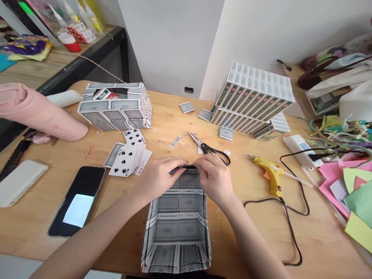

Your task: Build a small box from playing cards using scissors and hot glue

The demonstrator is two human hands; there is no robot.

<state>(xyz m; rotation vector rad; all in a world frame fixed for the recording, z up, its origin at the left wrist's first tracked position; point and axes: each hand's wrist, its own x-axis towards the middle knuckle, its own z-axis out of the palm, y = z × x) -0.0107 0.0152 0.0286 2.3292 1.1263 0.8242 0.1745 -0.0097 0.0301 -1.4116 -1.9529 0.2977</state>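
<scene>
In front of me stands an open-topped box (179,229) built from playing cards, their grey patterned backs lining the inside. My left hand (161,174) pinches the far rim of it between thumb and fingers. At the right part of that same rim, my right hand (215,176) is closed on the card edge, close to the left one. The exact spot under the fingertips is partly hidden. Just beyond the right hand lie black-handled scissors (213,149). A loose pile of playing cards (124,161) is left of the left hand.
A finished-looking card box (114,110) sits back left, beside a pink roll (43,112). Stacked card packs (252,97) stand back right. A yellow glue gun (270,174) with its cord lies right, near a power strip (300,149). A phone (77,201) lies left.
</scene>
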